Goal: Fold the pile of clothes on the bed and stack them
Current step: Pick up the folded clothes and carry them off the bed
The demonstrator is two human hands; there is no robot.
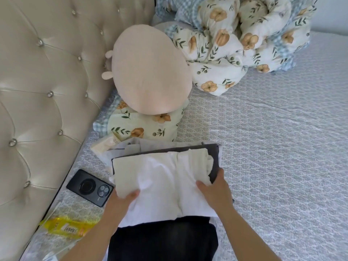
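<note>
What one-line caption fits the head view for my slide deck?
Both hands, left and right, grip a folded white garment atop the clothes stack on the bed.

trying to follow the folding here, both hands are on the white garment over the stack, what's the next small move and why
Probably lower the white garment flat onto the dark grey folded piece and let go. The left hand and right hand each grip its near edge, it already looks folded, and it sits over the stack, so settling and smoothing it seems the natural step.
</note>
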